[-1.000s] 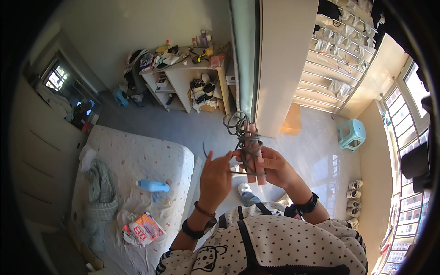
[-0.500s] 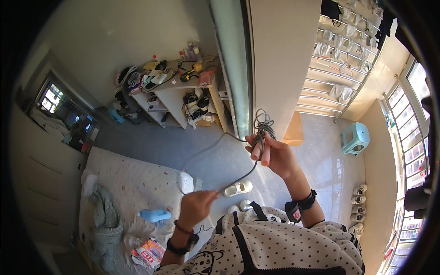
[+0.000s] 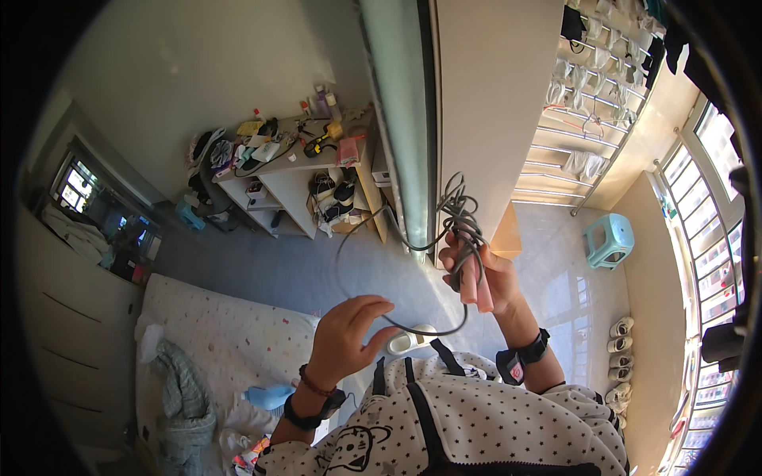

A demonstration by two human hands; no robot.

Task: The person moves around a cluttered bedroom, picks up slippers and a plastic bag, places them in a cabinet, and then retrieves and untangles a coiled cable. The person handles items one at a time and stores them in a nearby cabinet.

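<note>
A jump rope with a dark grey cord (image 3: pixel 459 208) and two pink handles (image 3: pixel 477 292) is held in my right hand (image 3: pixel 502 279). My right fingers wrap round the bunched coils and the handles, whose ends point down toward me. One loose loop swings out to the left, and its lower part passes between my left thumb and fingers. My left hand (image 3: pixel 343 332) is open there, thumb apart from the fingers and not closed on the cord. Where the loop runs behind the left hand is hidden.
A bed (image 3: pixel 230 309) with a blue bottle (image 3: pixel 268 396) lies at the left. Behind it stands a cluttered desk (image 3: pixel 298 159). A tall cabinet panel (image 3: pixel 492 103) rises just beyond my right hand. At the right are a blue stool (image 3: pixel 609 240) and several shoes (image 3: pixel 621 347); a white shoe (image 3: pixel 411 340) lies below.
My left hand has opened from its grip on the cord. The loop has swung up and rounder. My right hand, with the coils and handles, has shifted slightly right and down.
</note>
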